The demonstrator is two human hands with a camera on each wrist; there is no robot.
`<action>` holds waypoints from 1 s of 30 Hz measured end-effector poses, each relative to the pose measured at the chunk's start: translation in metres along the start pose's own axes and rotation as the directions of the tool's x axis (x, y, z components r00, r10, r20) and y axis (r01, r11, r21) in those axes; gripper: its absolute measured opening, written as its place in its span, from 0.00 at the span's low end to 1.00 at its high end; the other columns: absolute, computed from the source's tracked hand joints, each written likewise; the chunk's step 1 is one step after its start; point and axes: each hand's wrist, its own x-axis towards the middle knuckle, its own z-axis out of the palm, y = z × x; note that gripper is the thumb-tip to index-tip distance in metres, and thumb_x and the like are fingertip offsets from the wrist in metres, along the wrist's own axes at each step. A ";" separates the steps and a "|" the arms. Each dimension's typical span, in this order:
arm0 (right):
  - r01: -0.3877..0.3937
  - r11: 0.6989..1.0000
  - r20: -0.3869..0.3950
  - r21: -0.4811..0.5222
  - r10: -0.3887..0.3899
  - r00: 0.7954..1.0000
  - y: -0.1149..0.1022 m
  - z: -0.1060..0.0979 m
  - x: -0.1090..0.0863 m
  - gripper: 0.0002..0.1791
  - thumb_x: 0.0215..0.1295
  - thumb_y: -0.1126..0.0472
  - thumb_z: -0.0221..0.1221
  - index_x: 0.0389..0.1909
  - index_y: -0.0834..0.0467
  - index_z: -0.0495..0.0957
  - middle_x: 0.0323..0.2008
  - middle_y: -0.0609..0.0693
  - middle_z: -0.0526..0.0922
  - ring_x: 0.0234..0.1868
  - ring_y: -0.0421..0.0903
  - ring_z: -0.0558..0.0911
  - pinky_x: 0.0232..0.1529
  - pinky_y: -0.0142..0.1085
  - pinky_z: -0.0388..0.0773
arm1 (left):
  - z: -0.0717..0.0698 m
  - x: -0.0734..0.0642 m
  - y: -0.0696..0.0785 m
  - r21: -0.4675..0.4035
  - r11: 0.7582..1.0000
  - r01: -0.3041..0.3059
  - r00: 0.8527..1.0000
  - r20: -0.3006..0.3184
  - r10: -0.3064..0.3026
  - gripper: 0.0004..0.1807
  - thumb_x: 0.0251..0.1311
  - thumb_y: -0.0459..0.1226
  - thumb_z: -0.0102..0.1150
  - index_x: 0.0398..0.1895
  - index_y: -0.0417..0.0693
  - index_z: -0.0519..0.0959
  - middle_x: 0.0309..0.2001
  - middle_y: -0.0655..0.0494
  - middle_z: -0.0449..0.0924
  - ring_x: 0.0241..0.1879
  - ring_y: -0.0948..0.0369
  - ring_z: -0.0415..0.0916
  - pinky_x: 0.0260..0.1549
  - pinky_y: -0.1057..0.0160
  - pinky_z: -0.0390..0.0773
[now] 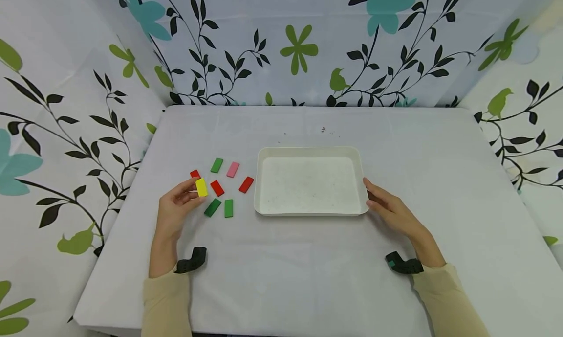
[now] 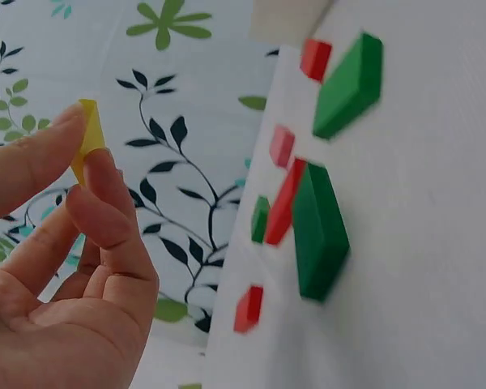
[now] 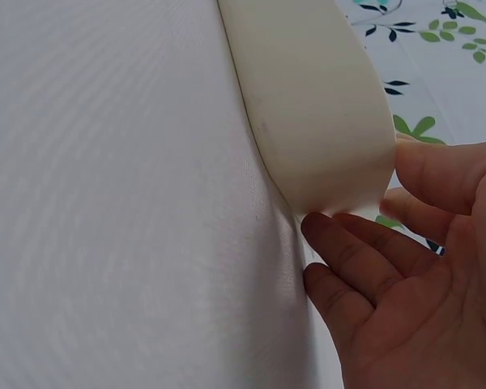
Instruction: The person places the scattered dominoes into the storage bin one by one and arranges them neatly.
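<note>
Thumb and fingers of my left hand pinch a small yellow block, raised above the table in the left wrist view. Close by lie several flat rectangular blocks: a red block, a dark green block, a lighter green block and a pink block. Another red piece is partly covered by the left hand. A shallow white tray holds none of the blocks. Against its right side rests my right hand, fingertips touching the rim and outer wall, fingers only loosely bent.
A white cloth covers the table, with dark specks near its back edge. Another red block lies just left of the tray, and a green block farther back. Leaf-patterned curtains surround the table on three sides.
</note>
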 end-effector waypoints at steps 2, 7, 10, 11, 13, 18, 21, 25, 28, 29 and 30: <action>0.013 1.000 -0.005 0.001 -0.013 1.000 -0.001 0.000 0.000 0.32 0.75 0.62 0.50 0.75 0.62 0.51 0.75 0.64 0.53 0.70 0.65 0.61 0.59 0.13 0.59 | 0.013 0.003 0.009 -0.031 0.999 -0.027 0.999 0.035 0.028 0.27 0.57 0.23 0.63 0.62 0.29 0.71 0.43 0.60 0.77 0.38 0.66 0.76 0.39 0.75 0.80; 0.019 1.000 -0.005 0.021 -0.019 1.000 -0.001 0.000 0.001 0.32 0.75 0.63 0.50 0.75 0.63 0.51 0.75 0.64 0.53 0.69 0.67 0.61 0.58 0.13 0.60 | 0.053 0.012 0.032 -0.024 1.000 -0.018 0.994 0.105 0.021 0.27 0.57 0.23 0.63 0.62 0.32 0.72 0.41 0.60 0.76 0.38 0.65 0.76 0.38 0.74 0.80; 0.015 1.000 0.000 0.027 -0.015 1.000 -0.001 0.001 0.002 0.32 0.75 0.62 0.50 0.75 0.63 0.51 0.75 0.64 0.53 0.70 0.67 0.61 0.58 0.13 0.60 | 0.083 0.015 0.043 0.015 0.999 0.032 0.991 0.131 -0.033 0.28 0.55 0.24 0.65 0.62 0.36 0.74 0.40 0.60 0.75 0.37 0.65 0.75 0.35 0.75 0.79; 0.015 1.000 0.001 0.028 -0.015 1.000 0.000 0.001 0.002 0.32 0.75 0.63 0.50 0.75 0.63 0.51 0.75 0.65 0.53 0.70 0.67 0.61 0.58 0.13 0.60 | 0.093 0.016 0.045 0.030 0.998 0.047 0.988 0.145 -0.051 0.29 0.55 0.24 0.65 0.62 0.37 0.74 0.40 0.60 0.74 0.36 0.65 0.75 0.35 0.75 0.79; 0.012 1.000 0.002 0.025 -0.012 1.000 0.000 0.001 0.002 0.32 0.75 0.62 0.50 0.75 0.63 0.52 0.74 0.65 0.53 0.70 0.67 0.62 0.58 0.13 0.60 | 0.114 0.018 0.048 0.056 0.996 0.066 0.981 0.177 -0.075 0.30 0.54 0.24 0.66 0.63 0.38 0.74 0.40 0.58 0.74 0.35 0.65 0.75 0.34 0.76 0.78; -0.013 0.999 0.006 0.032 0.012 1.000 -0.001 0.001 0.002 0.33 0.75 0.61 0.50 0.76 0.60 0.51 0.75 0.62 0.53 0.71 0.65 0.61 0.58 0.13 0.60 | 0.165 0.021 0.048 0.085 0.992 0.094 0.965 0.238 -0.112 0.30 0.54 0.24 0.67 0.63 0.41 0.75 0.41 0.53 0.74 0.35 0.63 0.75 0.37 0.75 0.79; -0.031 0.999 0.013 0.037 0.030 0.999 -0.002 0.000 0.002 0.33 0.75 0.59 0.50 0.76 0.60 0.51 0.75 0.61 0.52 0.71 0.64 0.61 0.57 0.12 0.60 | 0.192 0.022 0.048 0.093 0.988 0.127 0.957 0.249 -0.146 0.29 0.53 0.25 0.67 0.62 0.45 0.76 0.41 0.51 0.75 0.35 0.61 0.75 0.37 0.74 0.78; -0.048 0.998 0.015 0.029 0.047 0.999 -0.002 -0.001 0.001 0.33 0.75 0.58 0.50 0.76 0.59 0.50 0.75 0.61 0.52 0.71 0.63 0.61 0.56 0.12 0.60 | 0.222 0.021 0.046 0.117 0.980 0.160 0.947 0.262 -0.186 0.30 0.52 0.26 0.69 0.61 0.48 0.78 0.39 0.52 0.75 0.34 0.62 0.75 0.34 0.73 0.76; -0.049 0.999 0.010 0.024 0.049 0.999 -0.002 -0.001 0.000 0.33 0.75 0.59 0.50 0.76 0.59 0.50 0.75 0.61 0.52 0.71 0.64 0.61 0.56 0.12 0.60 | 0.240 0.019 0.044 0.125 0.980 0.158 0.943 0.276 -0.187 0.31 0.51 0.25 0.69 0.61 0.48 0.78 0.39 0.51 0.76 0.33 0.62 0.75 0.33 0.72 0.76; -0.048 0.999 0.009 0.025 0.048 0.999 -0.002 -0.001 0.000 0.33 0.75 0.59 0.50 0.76 0.59 0.50 0.75 0.62 0.52 0.71 0.64 0.61 0.56 0.12 0.60 | 0.246 0.018 0.043 0.130 0.979 0.155 0.942 0.280 -0.186 0.31 0.51 0.24 0.69 0.61 0.48 0.78 0.39 0.51 0.77 0.32 0.63 0.75 0.33 0.72 0.76; -0.047 0.999 0.008 0.024 0.047 0.999 -0.002 -0.001 0.000 0.33 0.75 0.59 0.50 0.76 0.59 0.51 0.75 0.62 0.52 0.71 0.65 0.62 0.56 0.12 0.60 | 0.251 0.018 0.042 0.133 0.980 0.151 0.942 0.281 -0.183 0.31 0.50 0.24 0.69 0.61 0.48 0.78 0.39 0.51 0.77 0.32 0.63 0.75 0.32 0.72 0.76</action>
